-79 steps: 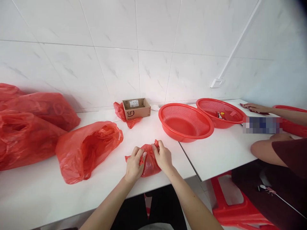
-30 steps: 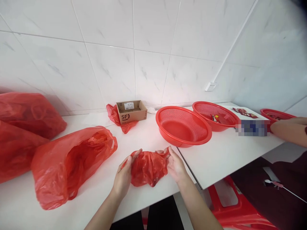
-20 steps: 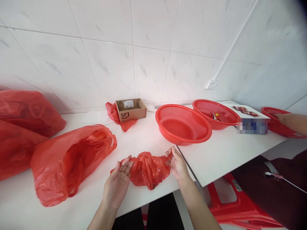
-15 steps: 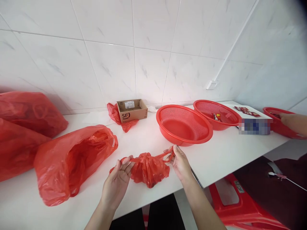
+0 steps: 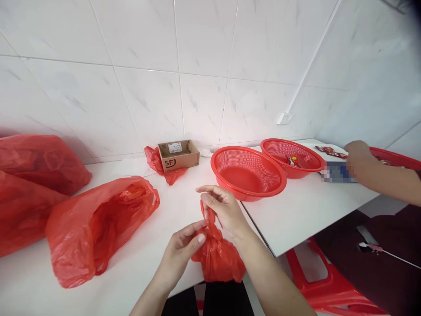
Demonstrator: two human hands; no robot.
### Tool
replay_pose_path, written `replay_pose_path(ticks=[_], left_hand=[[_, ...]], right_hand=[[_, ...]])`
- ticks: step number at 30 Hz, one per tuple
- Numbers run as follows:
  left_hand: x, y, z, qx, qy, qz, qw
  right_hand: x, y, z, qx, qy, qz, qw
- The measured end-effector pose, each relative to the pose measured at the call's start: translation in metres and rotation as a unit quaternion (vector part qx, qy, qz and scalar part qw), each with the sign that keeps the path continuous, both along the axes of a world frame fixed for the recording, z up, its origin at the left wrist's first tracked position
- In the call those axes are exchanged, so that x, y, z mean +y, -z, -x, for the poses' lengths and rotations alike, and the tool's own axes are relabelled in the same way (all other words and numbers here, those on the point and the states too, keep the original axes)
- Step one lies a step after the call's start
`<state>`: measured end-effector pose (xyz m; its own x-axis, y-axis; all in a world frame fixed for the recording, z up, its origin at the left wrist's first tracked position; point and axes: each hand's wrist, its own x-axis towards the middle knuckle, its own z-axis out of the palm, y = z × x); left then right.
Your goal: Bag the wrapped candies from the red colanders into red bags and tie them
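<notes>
A small filled red plastic bag (image 5: 221, 259) hangs over the table's front edge, its neck gathered and its handles drawn upward. My right hand (image 5: 226, 210) grips a handle loop at the top between thumb and fingers. Lower down, my left hand (image 5: 186, 245) pinches the other handle close to the neck. What the bag contains is hidden by the red film. Left of my hands lies a larger red plastic bag (image 5: 75, 232) on its side, its mouth facing right.
Full red bags (image 5: 42, 162) fill the far left. A cardboard box (image 5: 179, 159) stands by the wall on red plastic. Two red baskets (image 5: 248, 193) (image 5: 305, 172) stand rightward; the farther holds small packets. A co-worker's arm (image 5: 378, 175) reaches over a box at right, above a red stool (image 5: 315, 281).
My hands, earlier apart and pulling the handles sideways, have come together above the bag. The bag has turned and shifted toward me. The co-worker's hand has moved left from the far basket.
</notes>
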<state>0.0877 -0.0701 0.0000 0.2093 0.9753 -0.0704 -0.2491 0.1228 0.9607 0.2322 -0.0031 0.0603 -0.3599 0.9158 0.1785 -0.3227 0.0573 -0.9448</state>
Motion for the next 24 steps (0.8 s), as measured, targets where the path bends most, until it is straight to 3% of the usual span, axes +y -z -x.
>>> replay_pose_path(ticks=[4,7,11,21,24], left_hand=[[-0.006,-0.007,-0.020,0.019,0.062,-0.007,0.998],[-0.008,-0.007,-0.032,0.031,0.046,0.007,0.998],[-0.007,-0.004,-0.038,0.133,0.006,-0.021,0.991],[0.005,-0.017,-0.033,0.374,-0.036,-0.162,0.912],[0.008,-0.012,-0.027,0.370,-0.049,-0.148,0.916]], right_hand=[[-0.001,-0.002,0.013,-0.006,-0.038,-0.007,0.999],[-0.002,-0.004,0.013,0.012,-0.039,-0.006,0.999],[0.000,-0.016,0.004,0.062,0.020,-0.013,0.998],[-0.008,-0.037,-0.023,0.118,0.110,-0.021,0.987],[-0.010,-0.035,-0.028,0.095,0.115,-0.062,0.987]])
